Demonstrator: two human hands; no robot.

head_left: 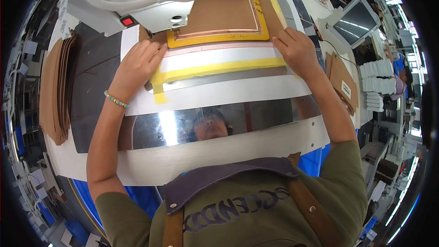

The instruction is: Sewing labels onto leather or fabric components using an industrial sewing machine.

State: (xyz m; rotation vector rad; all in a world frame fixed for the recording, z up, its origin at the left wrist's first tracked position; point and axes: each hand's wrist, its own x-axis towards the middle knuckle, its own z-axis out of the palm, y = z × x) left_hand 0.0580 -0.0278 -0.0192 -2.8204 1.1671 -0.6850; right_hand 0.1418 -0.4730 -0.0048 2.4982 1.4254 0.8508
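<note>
A brown fabric panel (217, 13) lies under a yellow rectangular frame (219, 40) below the head of a white sewing machine (137, 7). At its near left corner my left hand (137, 66) is closed, fingertips pinched together on the panel's edge. On the opposite side my right hand (298, 54) is also closed, with thumb and fingers at the panel's near right edge. Just in front runs a strip of yellow tape (224, 69) on a white sheet (215, 93). The fingertips partly hide the panel's two near corners.
A stack of brown panels (56, 89) stands at the left on a dark board (93, 87). More brown pieces (340, 82) lie at the right, beside white bundles (377, 77) and a tilted screen (356, 22). A shiny metal plate (260, 119) spans the table's near side.
</note>
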